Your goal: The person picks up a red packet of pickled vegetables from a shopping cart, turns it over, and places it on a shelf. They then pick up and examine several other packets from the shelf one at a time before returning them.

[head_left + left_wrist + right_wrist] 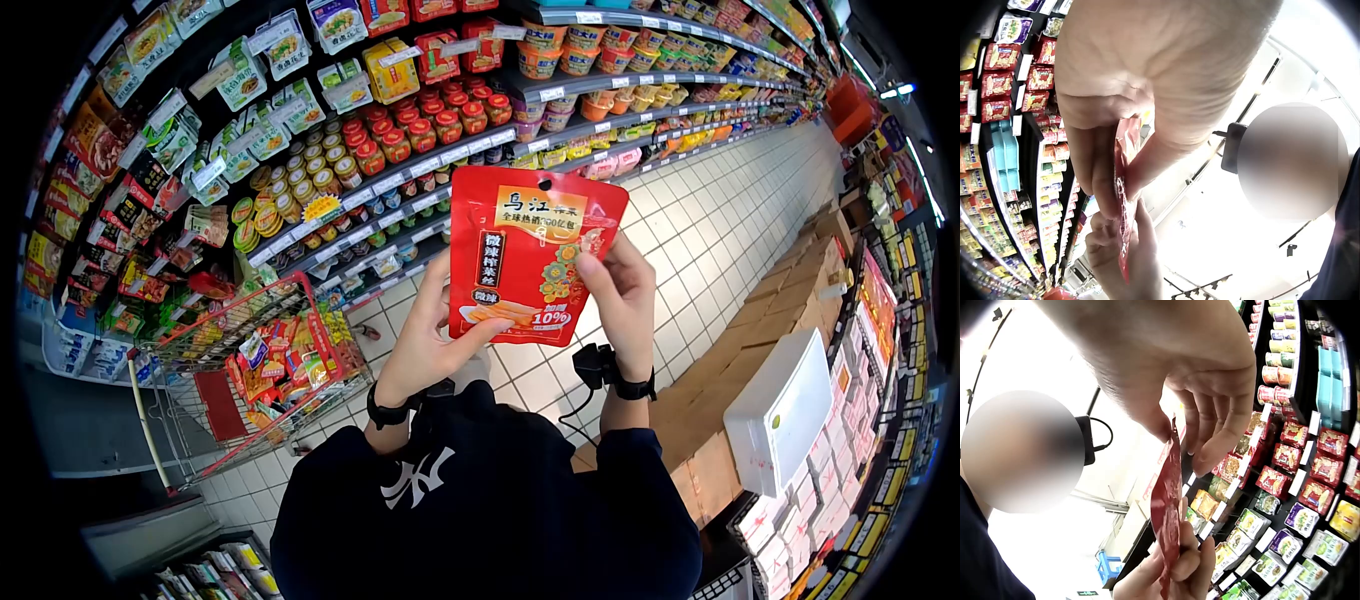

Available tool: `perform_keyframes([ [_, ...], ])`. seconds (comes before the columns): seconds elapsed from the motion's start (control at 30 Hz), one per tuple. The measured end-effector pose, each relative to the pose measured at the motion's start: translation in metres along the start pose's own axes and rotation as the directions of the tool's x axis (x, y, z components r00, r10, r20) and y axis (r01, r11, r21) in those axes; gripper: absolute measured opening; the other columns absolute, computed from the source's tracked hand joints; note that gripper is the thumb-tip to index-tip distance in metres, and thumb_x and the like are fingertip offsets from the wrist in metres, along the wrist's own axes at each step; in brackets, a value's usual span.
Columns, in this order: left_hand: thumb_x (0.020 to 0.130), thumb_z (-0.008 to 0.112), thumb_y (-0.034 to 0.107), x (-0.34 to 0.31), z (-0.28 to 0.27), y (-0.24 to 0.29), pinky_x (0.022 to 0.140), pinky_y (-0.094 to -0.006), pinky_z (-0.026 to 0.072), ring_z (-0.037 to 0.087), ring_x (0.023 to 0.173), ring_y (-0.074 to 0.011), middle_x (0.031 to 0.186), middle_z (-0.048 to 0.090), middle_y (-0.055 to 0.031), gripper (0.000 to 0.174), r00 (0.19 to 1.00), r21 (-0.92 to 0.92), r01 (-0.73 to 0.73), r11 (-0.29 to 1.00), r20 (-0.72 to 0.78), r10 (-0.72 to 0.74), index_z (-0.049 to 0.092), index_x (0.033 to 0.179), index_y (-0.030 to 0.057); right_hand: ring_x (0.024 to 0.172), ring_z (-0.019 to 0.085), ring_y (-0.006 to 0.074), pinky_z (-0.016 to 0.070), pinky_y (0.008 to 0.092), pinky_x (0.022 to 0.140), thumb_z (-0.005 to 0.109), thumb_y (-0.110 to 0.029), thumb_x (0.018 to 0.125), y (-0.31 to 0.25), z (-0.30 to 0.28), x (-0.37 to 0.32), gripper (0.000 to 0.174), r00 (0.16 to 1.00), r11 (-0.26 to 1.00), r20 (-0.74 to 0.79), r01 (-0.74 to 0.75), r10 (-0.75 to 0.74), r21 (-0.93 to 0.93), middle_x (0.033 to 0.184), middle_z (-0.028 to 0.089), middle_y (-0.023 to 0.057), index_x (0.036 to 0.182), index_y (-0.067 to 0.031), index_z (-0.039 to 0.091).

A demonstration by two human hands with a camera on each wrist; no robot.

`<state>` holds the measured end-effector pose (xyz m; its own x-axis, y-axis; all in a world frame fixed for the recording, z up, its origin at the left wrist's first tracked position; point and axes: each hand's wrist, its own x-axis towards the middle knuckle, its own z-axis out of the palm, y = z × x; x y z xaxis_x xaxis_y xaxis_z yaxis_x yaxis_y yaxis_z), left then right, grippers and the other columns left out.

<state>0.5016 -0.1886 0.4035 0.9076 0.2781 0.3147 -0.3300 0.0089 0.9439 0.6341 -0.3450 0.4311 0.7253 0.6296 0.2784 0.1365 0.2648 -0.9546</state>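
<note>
A red pouch of pickled mustard shreds (520, 255) is held up in front of the chest, its printed front facing the head camera. My left hand (440, 325) grips its lower left side, thumb across the front and fingers behind. At the right edge, my right hand (620, 295) has its thumb on the front and its fingers behind. Seen edge-on in the left wrist view, the pouch (1124, 187) is thin and passes between the thumb and fingers of the left hand (1147, 94). In the right wrist view, the right hand's (1179, 375) thumb tip meets the pouch edge.
Shelves of jars (370, 155), packets and cup noodles (540, 60) run along the far side. A shopping cart (305, 285) with red packets stands at left. Cardboard boxes (740, 350) and a white foam box (785, 410) line the right, beside the tiled floor (700, 240).
</note>
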Motion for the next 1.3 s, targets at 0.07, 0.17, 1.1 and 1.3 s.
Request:
perform_keyframes([
  [0.07, 0.079, 0.065, -0.005, 0.02, -0.01, -0.007, 0.092, -0.0331, 0.0451, 0.051, 0.114, -0.0194, 0.129, 0.045, -0.0129, 0.075, 0.998, 0.029, -0.045, 0.999, -0.039, 0.046, 0.021, 0.139, 0.0035, 0.079, 0.06, 0.0077, 0.0475, 0.0222, 0.07, 0.061, -0.011, 0.087, 0.014, -0.002, 0.022, 0.017, 0.997, 0.999, 0.064, -0.029, 0.032, -0.044, 0.089, 0.064, 0.0039, 0.098, 0.0019, 0.059],
  [0.17, 0.08, 0.065, -0.005, 0.049, -0.031, -0.018, 0.089, -0.0316, 0.0468, 0.055, 0.11, -0.0197, 0.125, 0.049, -0.0142, 0.077, 0.99, 0.014, -0.027, 1.0, -0.137, 0.029, 0.017, 0.139, 0.0035, 0.076, 0.06, 0.0073, 0.0469, 0.0216, 0.068, 0.062, -0.011, 0.087, 0.023, 0.0, 0.059, 0.017, 0.983, 0.988, 0.168, -0.046, 0.07, -0.144, 0.084, 0.064, 0.004, 0.097, 0.0024, 0.059],
  [1.1, 0.077, 0.069, -0.004, 0.226, -0.14, -0.053, 0.088, -0.0324, 0.0488, 0.054, 0.111, -0.0198, 0.125, 0.049, -0.0135, 0.084, 0.959, 0.051, -0.048, 0.998, -0.276, 0.06, 0.016, 0.141, 0.0051, 0.074, 0.059, 0.0021, 0.0431, 0.0162, 0.062, 0.06, -0.011, 0.09, 0.106, 0.024, 0.286, 0.026, 0.94, 0.98, 0.296, -0.193, 0.171, 0.048, 0.089, 0.069, 0.0052, 0.111, 0.0019, 0.054],
  [1.3, 0.077, 0.069, -0.004, 0.273, -0.143, -0.064, 0.089, -0.0335, 0.0484, 0.054, 0.112, -0.0206, 0.126, 0.049, -0.0149, 0.087, 0.963, 0.062, 0.02, 0.998, -0.269, -0.002, 0.013, 0.142, 0.0055, 0.083, 0.063, 0.0078, 0.0469, 0.0203, 0.072, 0.061, -0.007, 0.088, 0.12, 0.003, 0.339, 0.035, 0.94, 0.97, 0.312, -0.189, 0.135, 0.15, 0.097, 0.068, 0.0092, 0.118, 0.0001, 0.047],
])
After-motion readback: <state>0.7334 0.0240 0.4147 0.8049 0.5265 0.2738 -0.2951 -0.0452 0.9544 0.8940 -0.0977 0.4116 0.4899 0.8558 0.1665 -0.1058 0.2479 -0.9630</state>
